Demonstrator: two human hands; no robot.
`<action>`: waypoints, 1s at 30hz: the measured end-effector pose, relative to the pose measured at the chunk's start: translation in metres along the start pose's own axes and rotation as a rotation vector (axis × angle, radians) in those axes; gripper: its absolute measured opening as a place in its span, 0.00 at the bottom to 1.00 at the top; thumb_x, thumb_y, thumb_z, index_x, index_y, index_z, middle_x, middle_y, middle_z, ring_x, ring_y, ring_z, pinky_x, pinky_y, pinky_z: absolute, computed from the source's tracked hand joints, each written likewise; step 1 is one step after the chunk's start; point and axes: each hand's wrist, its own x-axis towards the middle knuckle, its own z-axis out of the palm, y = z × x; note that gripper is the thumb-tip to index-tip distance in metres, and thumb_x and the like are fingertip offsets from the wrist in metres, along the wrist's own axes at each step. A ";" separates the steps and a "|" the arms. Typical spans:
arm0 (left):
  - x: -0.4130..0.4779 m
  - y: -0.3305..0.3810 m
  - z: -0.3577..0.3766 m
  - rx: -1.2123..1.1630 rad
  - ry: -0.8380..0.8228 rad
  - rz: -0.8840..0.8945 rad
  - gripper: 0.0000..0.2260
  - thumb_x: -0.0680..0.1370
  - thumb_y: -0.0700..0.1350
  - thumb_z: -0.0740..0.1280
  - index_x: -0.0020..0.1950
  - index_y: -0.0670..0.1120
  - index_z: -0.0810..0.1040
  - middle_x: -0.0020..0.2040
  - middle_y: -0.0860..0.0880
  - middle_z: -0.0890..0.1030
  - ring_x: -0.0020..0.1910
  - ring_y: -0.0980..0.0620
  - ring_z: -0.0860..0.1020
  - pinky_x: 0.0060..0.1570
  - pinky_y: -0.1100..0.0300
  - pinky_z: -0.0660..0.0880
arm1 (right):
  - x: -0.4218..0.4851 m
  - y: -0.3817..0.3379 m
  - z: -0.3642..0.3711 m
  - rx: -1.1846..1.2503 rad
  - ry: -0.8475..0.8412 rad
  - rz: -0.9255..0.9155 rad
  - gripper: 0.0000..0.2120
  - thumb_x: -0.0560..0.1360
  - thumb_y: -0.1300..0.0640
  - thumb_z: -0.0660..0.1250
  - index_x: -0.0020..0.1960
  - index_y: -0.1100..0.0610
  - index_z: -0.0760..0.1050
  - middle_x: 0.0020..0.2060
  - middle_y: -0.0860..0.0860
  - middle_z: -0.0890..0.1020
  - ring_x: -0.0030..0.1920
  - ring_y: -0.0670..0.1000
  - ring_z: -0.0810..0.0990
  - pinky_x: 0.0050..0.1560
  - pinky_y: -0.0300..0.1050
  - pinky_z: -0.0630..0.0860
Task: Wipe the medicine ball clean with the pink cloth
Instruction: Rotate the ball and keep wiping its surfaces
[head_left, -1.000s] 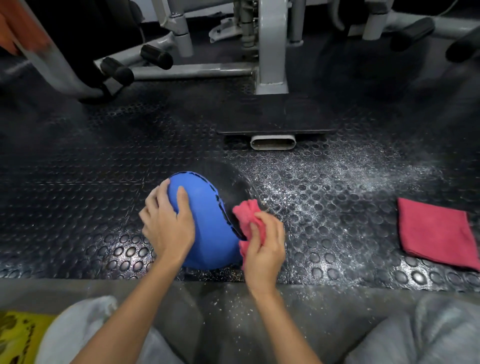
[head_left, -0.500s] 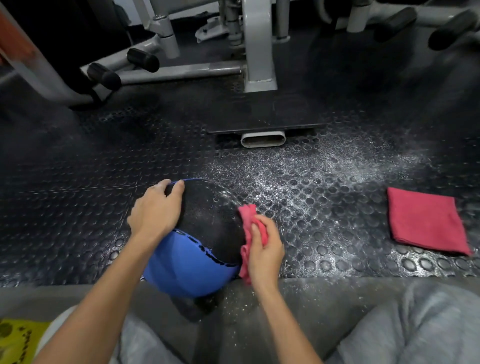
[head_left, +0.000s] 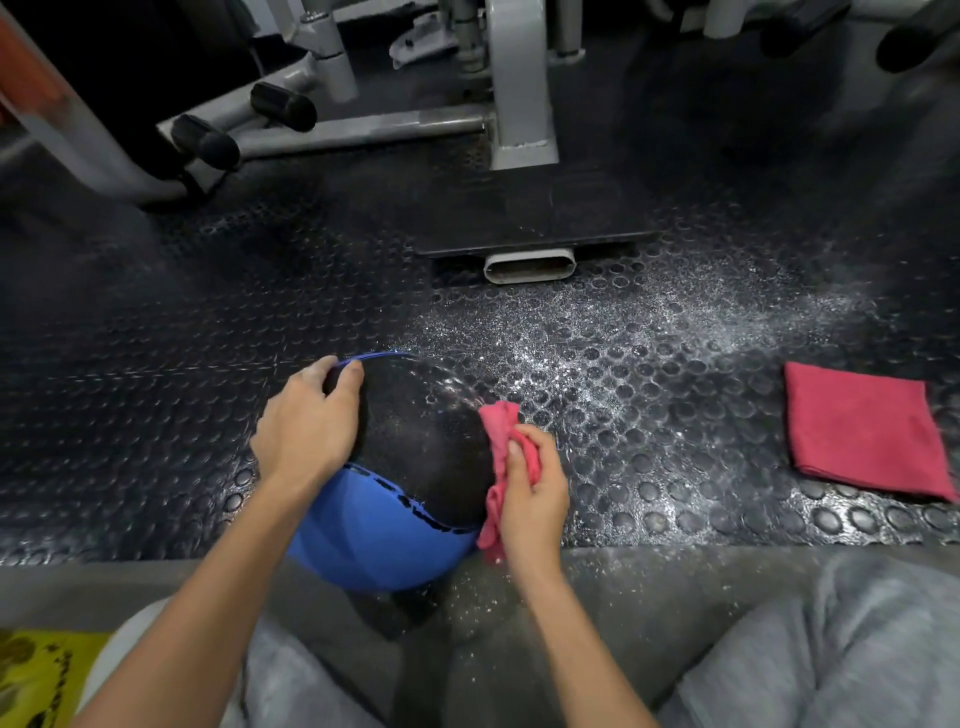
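Nearest are the person's two knees in grey trousers (head_left: 831, 649), and a yellow printed thing (head_left: 36, 675) lies at the near left corner. Between the knees runs a smooth grey strip (head_left: 649, 582); its far edge meets the black studded floor (head_left: 156, 389).

The medicine ball (head_left: 374, 535) sits across this edge in the middle, with the blue part near and the black part far. The left hand (head_left: 306, 431) lies on its upper left side, the fingers curled over the far rim and gripping it. The right hand (head_left: 532, 499) is at the ball's right side. Its fingers and thumb are closed around the bunched pink cloth (head_left: 498, 415), which touches the ball.

To the right, well apart, a second folded cloth (head_left: 862, 431) lies flat near the right edge of the view, and open floor with white specks separates it from the ball. Left of the ball the floor is also open.

Farther, a black base plate (head_left: 530, 208) with a pale tube end (head_left: 530, 265) stands ahead, and behind it the grey machine frame (head_left: 519, 88).
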 end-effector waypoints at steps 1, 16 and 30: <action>-0.001 0.002 0.002 0.014 0.005 0.003 0.21 0.78 0.60 0.53 0.69 0.55 0.69 0.68 0.46 0.72 0.65 0.40 0.69 0.62 0.48 0.63 | 0.005 0.001 -0.003 -0.032 0.035 0.108 0.08 0.78 0.60 0.59 0.51 0.52 0.76 0.42 0.53 0.80 0.23 0.40 0.74 0.23 0.32 0.70; -0.009 -0.001 0.000 -0.012 0.021 -0.004 0.21 0.78 0.60 0.53 0.69 0.55 0.68 0.69 0.48 0.71 0.66 0.42 0.68 0.63 0.48 0.63 | 0.003 -0.013 -0.003 -0.117 0.050 0.046 0.08 0.77 0.61 0.61 0.45 0.49 0.74 0.39 0.47 0.78 0.30 0.39 0.78 0.27 0.30 0.70; -0.023 -0.015 0.007 0.013 0.091 0.130 0.23 0.78 0.60 0.52 0.70 0.52 0.68 0.71 0.51 0.69 0.68 0.45 0.66 0.65 0.43 0.64 | 0.011 -0.013 -0.007 -0.186 -0.058 0.034 0.09 0.77 0.59 0.61 0.44 0.46 0.73 0.45 0.53 0.80 0.26 0.40 0.75 0.24 0.31 0.71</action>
